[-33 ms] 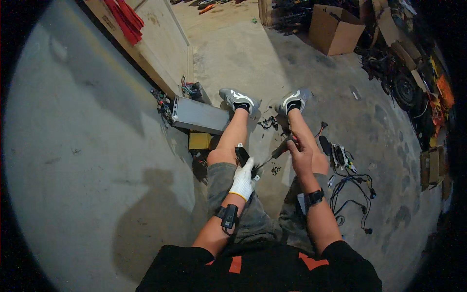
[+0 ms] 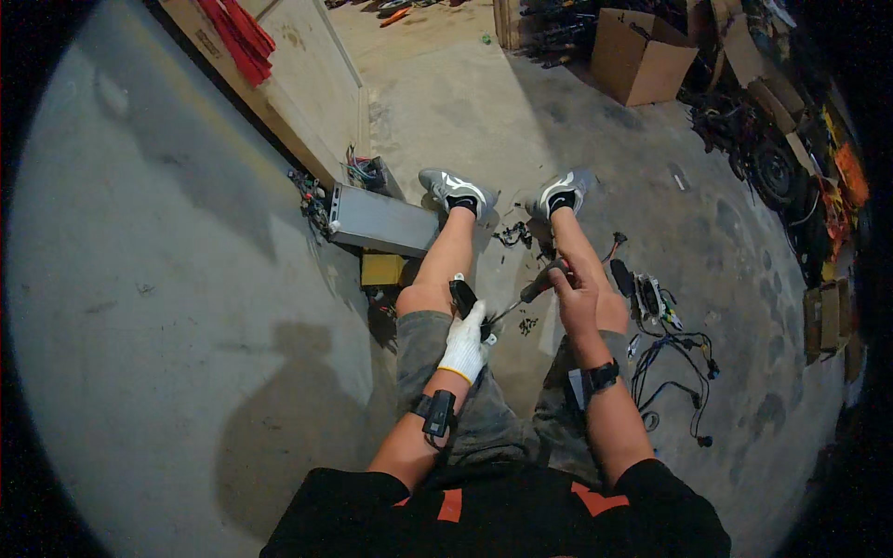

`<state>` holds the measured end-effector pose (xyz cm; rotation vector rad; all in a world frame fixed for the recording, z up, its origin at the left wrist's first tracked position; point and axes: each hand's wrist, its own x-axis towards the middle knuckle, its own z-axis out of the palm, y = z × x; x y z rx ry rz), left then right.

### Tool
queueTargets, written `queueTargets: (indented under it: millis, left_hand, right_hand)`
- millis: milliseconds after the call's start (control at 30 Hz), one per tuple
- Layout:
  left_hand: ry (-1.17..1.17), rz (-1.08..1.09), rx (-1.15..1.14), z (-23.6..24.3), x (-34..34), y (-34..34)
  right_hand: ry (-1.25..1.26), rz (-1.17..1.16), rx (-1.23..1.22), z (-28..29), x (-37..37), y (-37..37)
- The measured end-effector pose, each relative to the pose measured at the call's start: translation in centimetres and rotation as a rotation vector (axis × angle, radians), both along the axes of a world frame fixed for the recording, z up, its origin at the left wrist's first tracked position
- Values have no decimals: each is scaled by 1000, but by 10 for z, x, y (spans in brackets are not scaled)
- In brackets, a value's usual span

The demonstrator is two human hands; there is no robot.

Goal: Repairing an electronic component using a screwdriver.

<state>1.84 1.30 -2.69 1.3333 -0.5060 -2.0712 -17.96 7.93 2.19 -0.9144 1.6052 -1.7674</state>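
My left hand (image 2: 463,344), in a white knit glove, grips a small black part (image 2: 462,296) with light metal tabs above my left knee. My bare right hand (image 2: 578,299) is closed on a screwdriver (image 2: 537,284) with a dark and red handle; its thin shaft slants down-left to the black part, and whether the tip touches it is hard to see. Small dark screws or fittings (image 2: 526,325) lie on the floor between my legs, with more black bits (image 2: 514,234) between my shoes.
A grey metal case (image 2: 377,219), a yellow block (image 2: 380,269) and wire bundles are left of my legs. A cable harness (image 2: 674,353) and electronic module (image 2: 651,298) lie right. A cardboard box (image 2: 637,70), piled parts with a wheel (image 2: 774,177), and a leaning panel (image 2: 312,84) surround the floor.
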Motion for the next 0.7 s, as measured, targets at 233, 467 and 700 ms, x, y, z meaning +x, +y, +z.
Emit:
queueTargets:
  millis: [233, 467, 700]
  left_hand:
    - [5, 19, 30, 1, -2, 0]
    - [21, 31, 67, 8, -6, 2]
    - [73, 52, 49, 2, -2, 1]
  right_hand:
    - [-108, 8, -21, 4, 3, 2]
    - [-117, 18, -118, -4, 0, -1]
    - [-188, 25, -100, 13, 9, -4]
